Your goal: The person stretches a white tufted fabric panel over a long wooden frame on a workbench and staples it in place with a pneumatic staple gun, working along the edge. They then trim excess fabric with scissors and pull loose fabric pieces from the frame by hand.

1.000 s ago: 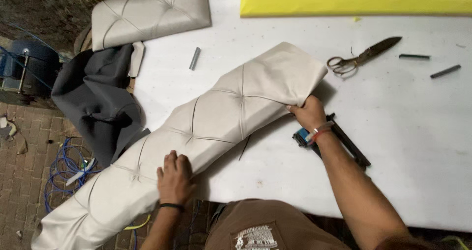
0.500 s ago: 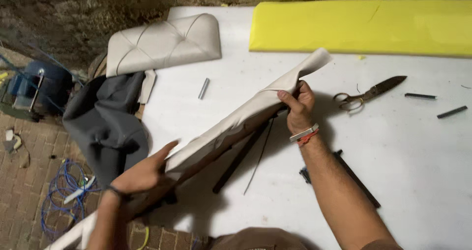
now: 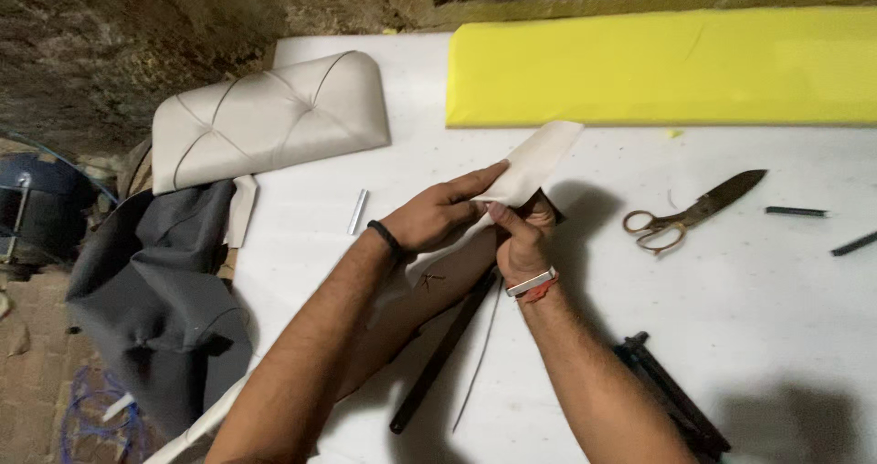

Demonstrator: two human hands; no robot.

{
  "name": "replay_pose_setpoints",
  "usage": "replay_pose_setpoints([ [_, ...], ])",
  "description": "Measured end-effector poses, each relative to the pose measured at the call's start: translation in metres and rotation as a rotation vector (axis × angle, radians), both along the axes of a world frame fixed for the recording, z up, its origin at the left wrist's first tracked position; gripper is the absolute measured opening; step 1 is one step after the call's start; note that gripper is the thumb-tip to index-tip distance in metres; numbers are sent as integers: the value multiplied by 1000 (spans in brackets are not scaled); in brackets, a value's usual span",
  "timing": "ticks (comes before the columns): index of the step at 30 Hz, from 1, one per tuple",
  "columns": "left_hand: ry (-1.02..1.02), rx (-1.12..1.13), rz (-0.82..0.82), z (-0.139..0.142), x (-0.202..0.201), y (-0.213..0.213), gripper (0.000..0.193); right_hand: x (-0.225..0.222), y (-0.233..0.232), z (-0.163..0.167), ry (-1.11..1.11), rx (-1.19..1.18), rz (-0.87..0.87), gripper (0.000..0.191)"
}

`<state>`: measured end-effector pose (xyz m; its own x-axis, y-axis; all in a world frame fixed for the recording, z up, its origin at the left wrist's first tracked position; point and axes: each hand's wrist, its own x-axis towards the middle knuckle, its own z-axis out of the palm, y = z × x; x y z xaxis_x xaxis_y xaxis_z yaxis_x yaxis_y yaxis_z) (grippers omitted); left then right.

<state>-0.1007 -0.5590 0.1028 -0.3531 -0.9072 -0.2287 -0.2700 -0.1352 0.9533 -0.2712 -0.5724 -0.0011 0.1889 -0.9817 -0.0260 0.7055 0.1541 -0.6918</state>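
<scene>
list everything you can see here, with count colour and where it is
long tufted panel: 1, beige, turned on edge mid-table, end gripped by both hands
tufted cushion: 1, beige, table's far left corner
foam slab: 1, yellow, far edge
scissors: 1, dark blades, brassy handles, right of hands
grey fabric: 1, draped off table's left edge
staple strip: 1, silvery, left of hands
black tool: 1, near right
table: 1, white
left hand: 1, black wristband
right hand: 1, white and red bands
</scene>
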Motion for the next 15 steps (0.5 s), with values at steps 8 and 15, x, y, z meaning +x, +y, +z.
replay_pose_setpoints([
  [8, 23, -12, 21, 3, 12, -8, 61, -32, 1, 6, 64, 53, 250, 37],
  [15, 124, 55, 17, -5, 8, -6, 59, -32, -24, 31, 449, 130, 538, 59],
])
